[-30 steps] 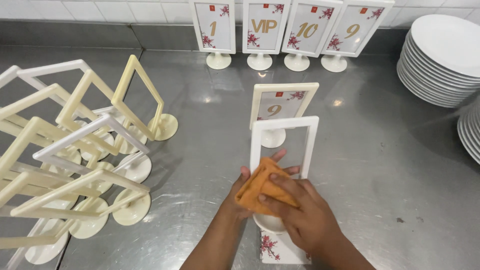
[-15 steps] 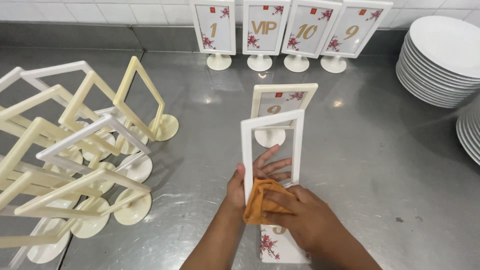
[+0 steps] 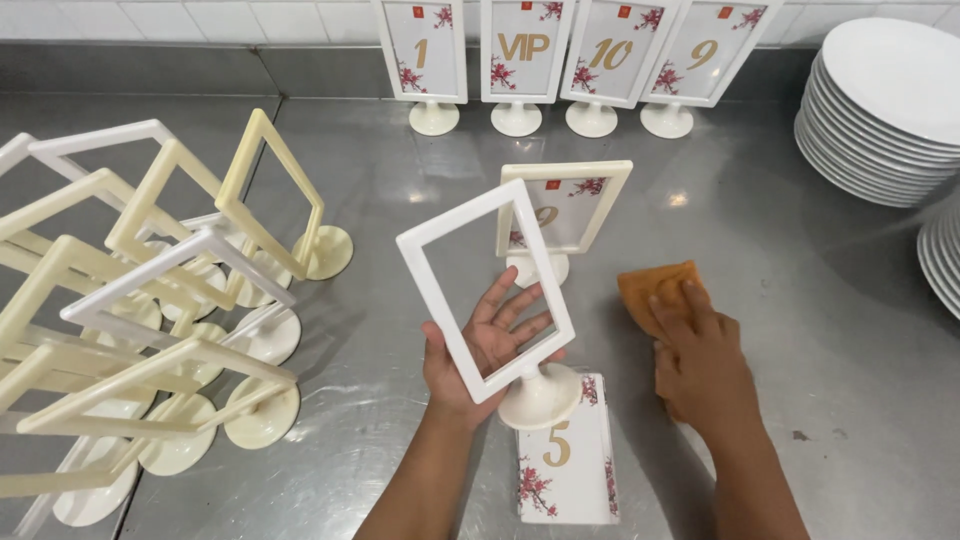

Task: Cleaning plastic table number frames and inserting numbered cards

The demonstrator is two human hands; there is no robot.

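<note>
White empty frame stand (image 3: 487, 290), round foot and all, sits in my left hand (image 3: 480, 350) near the middle of the steel counter (image 3: 400, 190); I see the palm and spread fingers through its open window, the hand wrapped about the near left edge of the frame and holding it tilted above the surface. My right hand (image 3: 700, 360) lies just to the right, pressed flat with fingers together on an orange cloth (image 3: 655, 290) that rests on the counter. Just near of the frame's foot a flowered number card (image 3: 565, 465) lies flat. Right behind the held frame, farther off, stands a filled stand (image 3: 565, 205) holding a similar card. Along the far wall I count a row of four filled stands (image 3: 555, 55), upright side by side. To the left, a crowd of empty cream and white frame stands (image 3: 150, 300) leans together, their round feet touching or overlapping. At the far right, a stack of white plates (image 3: 880, 100) sits on the counter, and the edge of a second stack (image 3: 942, 260) shows nearer along the right border.
</note>
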